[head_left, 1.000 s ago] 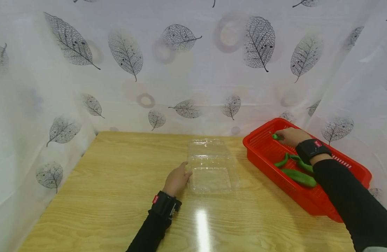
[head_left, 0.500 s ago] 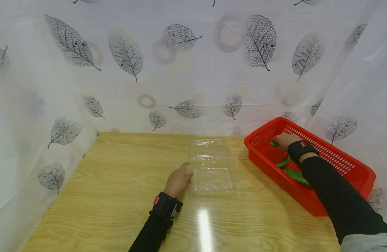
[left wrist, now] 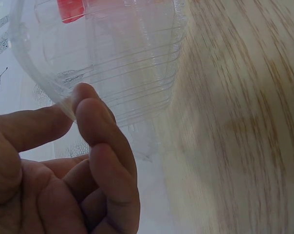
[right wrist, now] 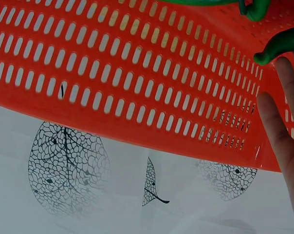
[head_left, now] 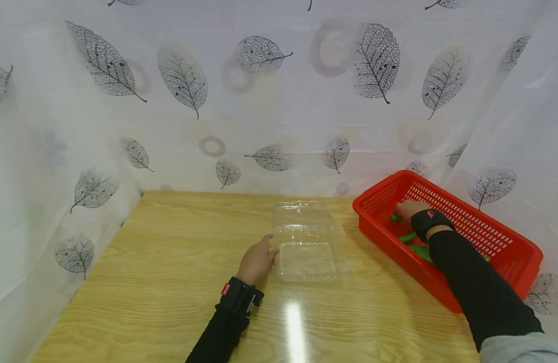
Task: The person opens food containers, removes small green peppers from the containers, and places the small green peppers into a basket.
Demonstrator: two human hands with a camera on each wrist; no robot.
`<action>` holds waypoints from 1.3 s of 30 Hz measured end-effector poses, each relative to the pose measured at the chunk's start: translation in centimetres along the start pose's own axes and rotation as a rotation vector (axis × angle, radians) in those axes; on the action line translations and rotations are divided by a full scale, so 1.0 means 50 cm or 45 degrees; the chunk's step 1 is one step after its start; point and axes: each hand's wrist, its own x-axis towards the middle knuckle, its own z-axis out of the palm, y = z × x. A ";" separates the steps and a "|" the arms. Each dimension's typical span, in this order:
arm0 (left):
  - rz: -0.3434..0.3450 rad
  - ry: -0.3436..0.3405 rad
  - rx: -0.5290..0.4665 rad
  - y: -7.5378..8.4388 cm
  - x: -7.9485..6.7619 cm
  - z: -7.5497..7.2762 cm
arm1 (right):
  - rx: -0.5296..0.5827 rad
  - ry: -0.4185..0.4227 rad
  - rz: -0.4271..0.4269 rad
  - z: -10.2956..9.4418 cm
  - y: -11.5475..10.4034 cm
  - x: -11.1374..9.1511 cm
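Note:
In the head view, the left hand (head_left: 256, 259) is at the left side of a clear plastic clamshell box (head_left: 306, 259) with its lid up. Its thumb and fingertips pinch the box's edge in the left wrist view, the fingers curled. Reaching down into the red basket (head_left: 410, 269), the right hand (head_left: 411, 207) holds a green chili pepper (head_left: 395, 218) near the far left corner. In the right wrist view, two extended fingers (right wrist: 273, 122) lie beside that pepper's curved end; the thumb is out of frame. Beneath the right forearm are other green peppers (head_left: 421, 251), partly hidden.
A wooden table (head_left: 170, 282) carries the box and the basket. Behind and at both sides hangs a white leaf-print curtain (head_left: 269, 111). The basket has slotted walls (right wrist: 137, 68) and a raised rim, and stands at the table's right.
My right hand has moved lower into the basket with the pepper, and the right forearm has shifted left over the other peppers. My left hand stays at the box.

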 end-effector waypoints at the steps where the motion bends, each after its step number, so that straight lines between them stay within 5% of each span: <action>1: 0.000 0.002 0.002 0.000 0.000 0.000 | 0.006 -0.001 0.010 0.001 -0.001 -0.003; 6: -0.004 0.003 0.007 0.000 0.000 0.000 | -0.168 -0.001 -0.111 0.008 -0.005 -0.008; 14: -0.009 -0.021 0.002 0.001 -0.001 -0.001 | 0.156 -0.138 0.028 0.019 -0.013 -0.018; 24: -0.020 -0.013 0.003 0.001 0.000 0.000 | -0.199 -0.069 -0.121 0.018 -0.016 -0.004; 39: -0.009 -0.013 0.004 0.000 -0.001 0.000 | -0.310 -0.001 -0.161 0.012 -0.034 -0.011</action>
